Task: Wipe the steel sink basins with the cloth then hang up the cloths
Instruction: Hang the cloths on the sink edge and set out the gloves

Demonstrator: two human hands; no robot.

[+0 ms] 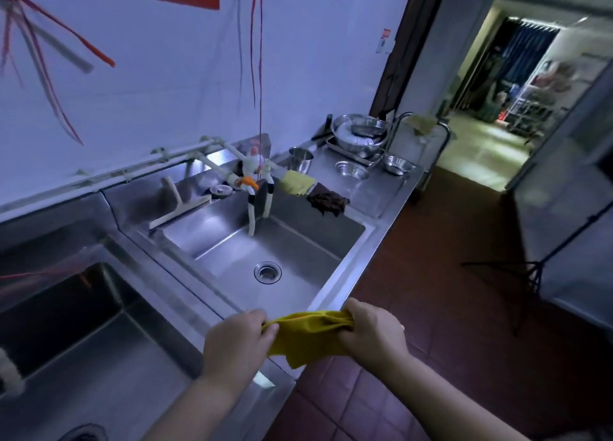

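head view: both hands clench the yellow cloth point(310, 336) over the sink's front rim — left hand point(237, 341) and right hand point(373, 334) gripping an end each. the right basin point(298, 241) looks wiped — hanging seems left, with two other cloths point(297, 182) already draped on its far-right edge.

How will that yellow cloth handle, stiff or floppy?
Likely floppy: the yellow cloth bunches between the left hand and right hand, with a corner drooping. Probably light, since a pinch at each end holds it.
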